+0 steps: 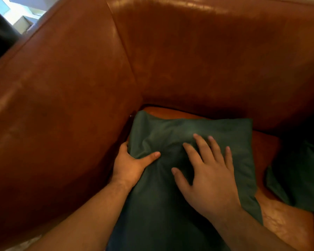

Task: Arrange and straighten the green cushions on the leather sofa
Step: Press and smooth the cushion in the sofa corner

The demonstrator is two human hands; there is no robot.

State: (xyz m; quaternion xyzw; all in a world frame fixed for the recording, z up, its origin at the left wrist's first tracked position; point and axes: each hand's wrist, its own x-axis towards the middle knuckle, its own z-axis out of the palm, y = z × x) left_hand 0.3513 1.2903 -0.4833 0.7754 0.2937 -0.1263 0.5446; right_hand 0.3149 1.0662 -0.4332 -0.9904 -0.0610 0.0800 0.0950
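A dark green cushion (pixel 170 138) lies flat on the seat in the left corner of the brown leather sofa (pixel 207 60), against the armrest. My left hand (pixel 132 165) grips the cushion's left edge, thumb on top and fingers hidden underneath. My right hand (pixel 205 171) rests on the middle of the cushion with its fingers spread and pressing the fabric, which wrinkles around them. A second green cushion (pixel 301 178) lies on the seat at the right edge of the view, partly cut off.
The sofa's wide left armrest (pixel 53 124) rises beside the cushion and the backrest stands behind it. A strip of bare seat (pixel 265 147) shows between the two cushions. A bright room area (pixel 22 13) shows beyond the armrest at the top left.
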